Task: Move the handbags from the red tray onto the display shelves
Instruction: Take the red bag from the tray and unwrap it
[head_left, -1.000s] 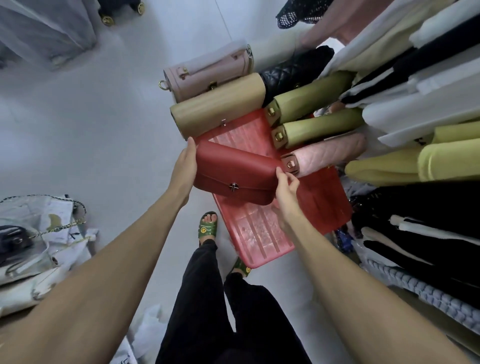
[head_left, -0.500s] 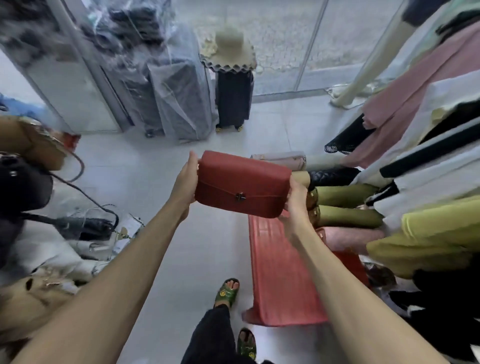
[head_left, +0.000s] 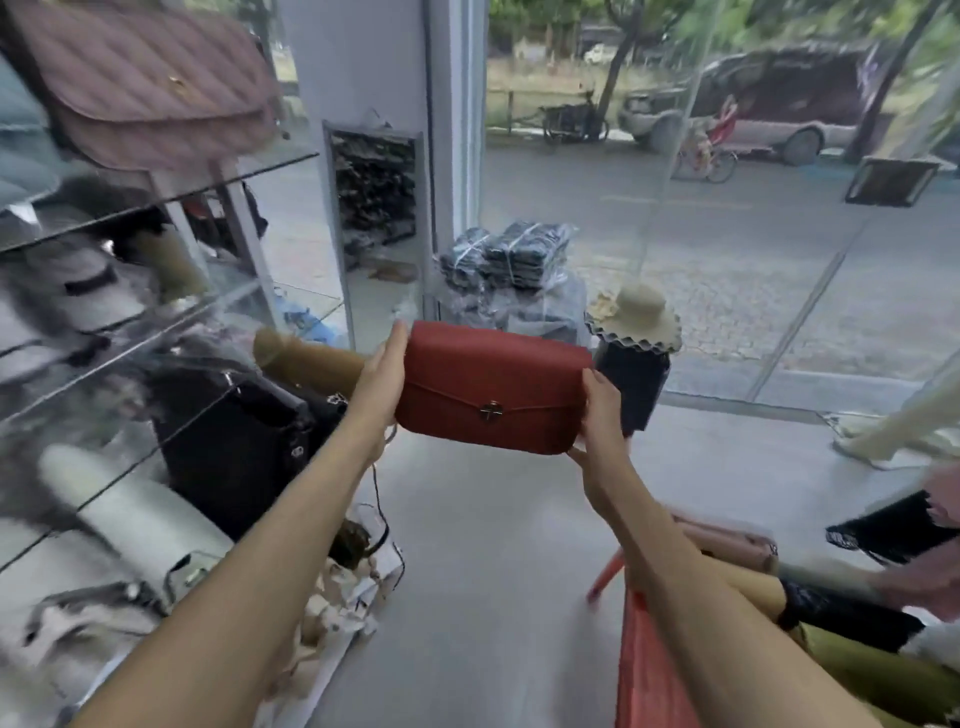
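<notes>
Handbags fill the glass shelves (head_left: 156, 192) at the left: a pink quilted bag (head_left: 150, 88) on top, a black bag (head_left: 234, 447) lower. The red handbag (head_left: 491, 387) is held in the air just beside the shelves, touching none. The left hand (head_left: 382, 382) presses flat on its left end; the right hand (head_left: 597, 415) grips the right end, thumb under the corner. Behind stand wrapped clothes (head_left: 509, 254) and a hat (head_left: 634, 317). The red tray (head_left: 649, 670) lies low at the right.
</notes>
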